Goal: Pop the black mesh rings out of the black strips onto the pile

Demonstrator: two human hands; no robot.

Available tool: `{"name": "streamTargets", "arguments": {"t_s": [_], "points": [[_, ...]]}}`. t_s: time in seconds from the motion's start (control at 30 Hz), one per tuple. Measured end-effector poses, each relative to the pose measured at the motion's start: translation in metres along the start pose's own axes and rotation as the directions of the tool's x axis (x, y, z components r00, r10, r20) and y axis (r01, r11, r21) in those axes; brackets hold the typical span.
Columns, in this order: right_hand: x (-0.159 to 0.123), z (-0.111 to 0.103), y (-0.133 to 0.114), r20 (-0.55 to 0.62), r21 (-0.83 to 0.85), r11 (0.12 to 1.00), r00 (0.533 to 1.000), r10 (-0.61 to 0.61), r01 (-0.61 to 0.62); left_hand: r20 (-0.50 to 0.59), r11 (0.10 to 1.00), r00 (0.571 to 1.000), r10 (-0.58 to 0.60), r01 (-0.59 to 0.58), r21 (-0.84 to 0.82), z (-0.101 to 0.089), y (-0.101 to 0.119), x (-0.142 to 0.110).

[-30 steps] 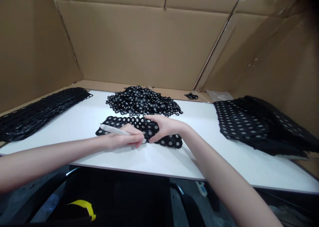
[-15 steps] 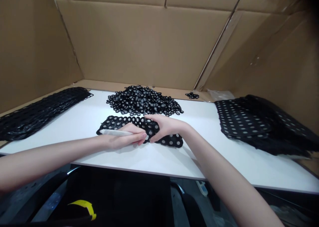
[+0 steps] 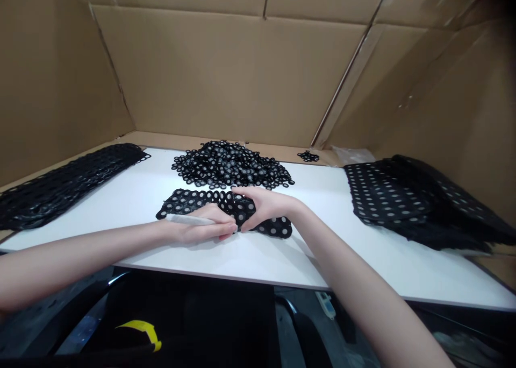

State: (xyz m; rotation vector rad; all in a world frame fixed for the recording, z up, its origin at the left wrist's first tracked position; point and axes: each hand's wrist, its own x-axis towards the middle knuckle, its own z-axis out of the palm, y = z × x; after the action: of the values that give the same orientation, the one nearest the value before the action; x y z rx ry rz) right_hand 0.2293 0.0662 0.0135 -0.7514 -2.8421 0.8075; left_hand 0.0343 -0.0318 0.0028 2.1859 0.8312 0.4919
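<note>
A black perforated sheet (image 3: pixel 189 200) with grey round inserts lies on the white table (image 3: pixel 258 255) in front of me. My left hand (image 3: pixel 201 225) is closed round a thin white stick (image 3: pixel 187 219), whose tip meets the sheet near its middle. My right hand (image 3: pixel 264 206) pinches and bunches up the sheet's middle part. Just behind the sheet sits a heap of loose black rings (image 3: pixel 231 164).
A stack of black emptied sheets (image 3: pixel 60 182) lies at the left, a stack of dotted sheets (image 3: pixel 407 198) at the right. A few loose rings (image 3: pixel 308 156) rest at the back. Cardboard walls (image 3: pixel 226 72) enclose the table. A yellow object (image 3: pixel 141 331) shows below the near edge.
The white stick has tilted lower and flatter in my left hand. Both hands stay at the sheet's middle; the view has shifted slightly.
</note>
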Motion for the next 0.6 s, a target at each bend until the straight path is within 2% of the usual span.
{"name": "streamTargets", "arguments": {"t_s": [0.17,0.37,0.6], "points": [[0.0001,-0.0002,0.0015,-0.002,0.012,1.0,1.0,0.002,-0.002,-0.006,1.0,1.0,0.007,-0.007,-0.017,0.0006,-0.0024,0.0001],[0.0007,-0.0006,0.0059,-0.015,0.017,1.0,1.0,0.019,-0.019,-0.042,0.987,0.997,-0.067,0.06,-0.151,-0.0032,-0.0024,0.0007],[0.0007,-0.0001,0.007,-0.022,0.0,1.0,1.0,-0.017,0.017,-0.037,0.995,0.999,-0.033,0.029,-0.092,-0.0024,-0.0003,0.0002]]}}
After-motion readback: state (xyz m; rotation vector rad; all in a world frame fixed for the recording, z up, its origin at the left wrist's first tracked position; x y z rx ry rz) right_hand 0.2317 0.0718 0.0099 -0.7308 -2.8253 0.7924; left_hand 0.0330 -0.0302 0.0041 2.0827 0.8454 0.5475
